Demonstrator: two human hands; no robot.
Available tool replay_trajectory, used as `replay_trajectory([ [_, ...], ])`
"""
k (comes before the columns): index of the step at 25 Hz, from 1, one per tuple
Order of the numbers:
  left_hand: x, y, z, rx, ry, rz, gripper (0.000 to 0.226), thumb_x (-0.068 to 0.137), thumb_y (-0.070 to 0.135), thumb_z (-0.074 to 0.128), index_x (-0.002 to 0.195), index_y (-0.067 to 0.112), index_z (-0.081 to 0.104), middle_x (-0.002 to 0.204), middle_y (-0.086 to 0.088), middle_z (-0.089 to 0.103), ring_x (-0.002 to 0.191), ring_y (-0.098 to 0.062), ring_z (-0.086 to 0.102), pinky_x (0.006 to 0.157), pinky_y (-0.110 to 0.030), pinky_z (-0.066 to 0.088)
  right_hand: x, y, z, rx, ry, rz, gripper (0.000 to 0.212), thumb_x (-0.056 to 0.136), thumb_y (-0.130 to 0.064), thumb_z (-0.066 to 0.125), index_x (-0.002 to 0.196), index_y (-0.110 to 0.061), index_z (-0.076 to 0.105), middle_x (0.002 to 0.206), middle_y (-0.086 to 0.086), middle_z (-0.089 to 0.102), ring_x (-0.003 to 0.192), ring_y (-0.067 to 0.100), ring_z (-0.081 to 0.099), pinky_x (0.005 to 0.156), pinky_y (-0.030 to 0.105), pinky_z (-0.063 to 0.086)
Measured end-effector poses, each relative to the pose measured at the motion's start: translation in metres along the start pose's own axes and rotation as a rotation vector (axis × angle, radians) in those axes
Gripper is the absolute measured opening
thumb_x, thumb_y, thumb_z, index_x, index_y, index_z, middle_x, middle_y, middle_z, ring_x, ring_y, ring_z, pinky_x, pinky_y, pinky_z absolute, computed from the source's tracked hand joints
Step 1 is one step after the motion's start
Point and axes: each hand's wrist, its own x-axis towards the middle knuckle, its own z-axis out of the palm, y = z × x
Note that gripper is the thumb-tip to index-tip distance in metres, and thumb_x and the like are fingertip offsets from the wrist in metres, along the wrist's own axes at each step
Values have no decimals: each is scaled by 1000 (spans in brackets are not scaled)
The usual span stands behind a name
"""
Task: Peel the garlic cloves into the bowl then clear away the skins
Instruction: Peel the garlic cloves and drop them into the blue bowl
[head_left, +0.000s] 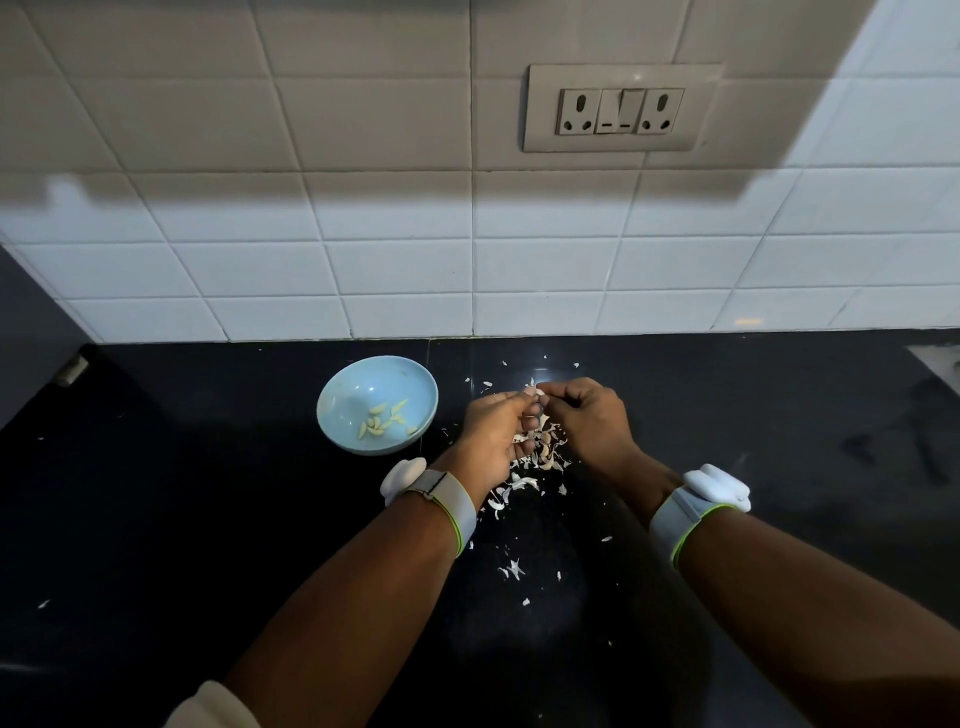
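Garlic clove (538, 391): held at the fingertips of both hands, above the skin pile, right of the bowl; mostly hidden by the fingers, so how much skin is left on it cannot be told.

Sleeve (215, 706): pale cuff at the bottom edge, left arm.

Table (156, 519): black and glossy, bears everything listed.

Loose skins (514, 569): white flecks scattered nearest the viewer, between the forearms; one stray fleck far left.

Wristbands: a grey strap with a white unit on each wrist, left (436, 496) and right (696, 501).

Skin pile (540, 457): the thickest heap, directly under and between the hands; a few brownish pieces in it may be unpeeled cloves, not certain.

Left hand (498, 431): fingers curled, pinching the clove from the left.

Right hand (587, 415): fingers curled, pinching the same clove or its skin from the right.

Step in hand, as judged: peeling, mid-task. The next move calls for stripping the last skin, then a short carry left to drop the clove in the bowl. Clearing of skins not yet begun.

Bowl (332, 405): pale blue, just left of the hands, holding peeled cloves (382, 421), roughly a dozen.

Obstructions: none between hands and bowl. Skins lie close to the bowl's right side and are scattered widely, so gathering them will need a broad sweep.

Far skins (519, 371): specks beyond the hands, toward the wall.

Wall (311, 260): white tile, with a socket plate (621, 109) above.
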Motion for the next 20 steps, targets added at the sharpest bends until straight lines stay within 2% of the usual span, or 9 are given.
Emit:
replay_trajectory([
  [5, 0, 2, 2, -1, 47, 56, 9, 99, 17, 62, 92, 14, 68, 74, 3, 60, 57, -4, 51, 41, -17, 38, -3, -2, 2, 92, -13, -11, 15, 93, -16, 74, 106, -20, 82, 98, -7, 74, 86, -2, 69, 76, 13, 50],
  [8, 1, 2, 5, 37, 86, 130, 11, 98, 13, 59, 88, 13, 64, 71, 2, 55, 57, -6, 46, 40, -17, 34, -3, -3, 6, 170, -50, 12, 15, 94, -15, 72, 106, -18, 81, 91, -6, 78, 79, 0, 70, 74, 16, 52],
  [12, -1, 2, 7, 138, 93, 199, 12, 97, 13, 55, 88, 11, 63, 69, -2, 56, 52, -8, 48, 40, -18, 34, -3, -6, 11, 399, -118, 62, 15, 98, -8, 66, 109, -8, 77, 85, 4, 76, 77, 16, 69, 76, 28, 57],
  [15, -1, 2, 6, 167, 96, 207, 17, 99, 17, 47, 85, 16, 57, 66, 3, 55, 50, -5, 49, 45, -20, 35, -1, -8, 10, 549, -116, 125, 14, 98, -6, 67, 109, -4, 74, 84, 12, 72, 76, 21, 65, 76, 36, 57],
  [17, -1, 2, 5, 169, 93, 180, 23, 99, 18, 40, 81, 18, 53, 59, 9, 53, 53, -8, 47, 47, -22, 36, 0, -9, 9, 567, -107, 154, 12, 97, -6, 68, 107, -3, 73, 83, 15, 71, 73, 21, 64, 74, 37, 55],
  [20, 1, -1, 3, 223, 104, 184, 28, 99, 21, 42, 74, 19, 54, 51, 11, 52, 52, -12, 46, 45, -21, 36, 1, -12, 6, 513, -108, 149, 10, 96, -6, 69, 104, -1, 72, 81, 18, 73, 69, 20, 67, 68, 34, 55],
])
